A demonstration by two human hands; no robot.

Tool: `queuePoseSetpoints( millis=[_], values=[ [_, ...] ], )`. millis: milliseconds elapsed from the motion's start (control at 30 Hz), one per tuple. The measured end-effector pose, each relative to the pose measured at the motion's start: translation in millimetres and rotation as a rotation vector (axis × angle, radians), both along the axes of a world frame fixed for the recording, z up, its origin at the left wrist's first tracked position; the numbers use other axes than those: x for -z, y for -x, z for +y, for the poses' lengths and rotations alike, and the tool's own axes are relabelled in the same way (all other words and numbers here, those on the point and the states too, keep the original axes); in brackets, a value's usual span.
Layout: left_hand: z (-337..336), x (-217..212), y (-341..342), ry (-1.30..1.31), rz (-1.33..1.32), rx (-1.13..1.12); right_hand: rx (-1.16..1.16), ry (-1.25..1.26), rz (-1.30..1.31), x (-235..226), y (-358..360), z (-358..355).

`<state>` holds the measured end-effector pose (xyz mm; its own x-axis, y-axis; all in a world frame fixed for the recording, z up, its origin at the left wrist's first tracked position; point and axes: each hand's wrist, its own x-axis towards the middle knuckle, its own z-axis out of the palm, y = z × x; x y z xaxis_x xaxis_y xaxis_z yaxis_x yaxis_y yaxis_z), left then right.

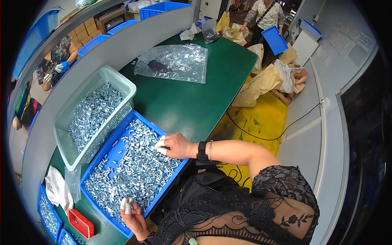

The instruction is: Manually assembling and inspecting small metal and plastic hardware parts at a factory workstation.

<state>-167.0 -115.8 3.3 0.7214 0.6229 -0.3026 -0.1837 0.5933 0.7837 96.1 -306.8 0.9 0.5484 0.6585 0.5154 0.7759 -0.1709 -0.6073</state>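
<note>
A blue tray lies tilted in front of me on the green table, with many small silvery metal sleeves spread in it. Over its far right part is my right hand, white covers on its fingertips; the fingers are pressed together, and what they may hold is hidden. At the tray's near edge my left hand has its covered fingers curled together, palm side up, and I cannot make out anything in them. Beyond the tray stands a pale green perforated basket, partly filled with similar metal pieces.
A clear plastic bag lies farther back on the green table. At lower left are a small red box, a white cloth and small blue trays. A grey partition borders the table; other people are beyond it and at the back.
</note>
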Motion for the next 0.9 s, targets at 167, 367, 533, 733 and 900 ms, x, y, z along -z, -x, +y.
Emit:
queuePoseSetpoints(
  millis=[167, 367, 533, 733, 900],
  values=[
    [-0.7, -0.9, -1.0, -0.009, -0.013, 0.011, 0.010, 0.020, 0.009, -0.8, 0.2, -0.8],
    [-2.7, -2.1, -3.6, -0.010, -0.011, -0.029, 0.014, 0.007, 0.011, -0.7, -1.5, 1.4],
    [-2.1, -1.5, -5.2, -0.021, -0.029, -0.013, 0.033, 0.040, 0.010, -2.4, -1.9, 0.0],
    [-2.4, 0.5, -2.8, -0.019, -0.021, -0.016, 0.010, -0.013, -0.006, -0.6, 0.5, -0.6],
    [-2.2, 0.7, -1.8, -0.018, -0.031, -0.016, 0.007, -0.009, -0.019, -0.8, 1.0, -0.7]
  ],
)
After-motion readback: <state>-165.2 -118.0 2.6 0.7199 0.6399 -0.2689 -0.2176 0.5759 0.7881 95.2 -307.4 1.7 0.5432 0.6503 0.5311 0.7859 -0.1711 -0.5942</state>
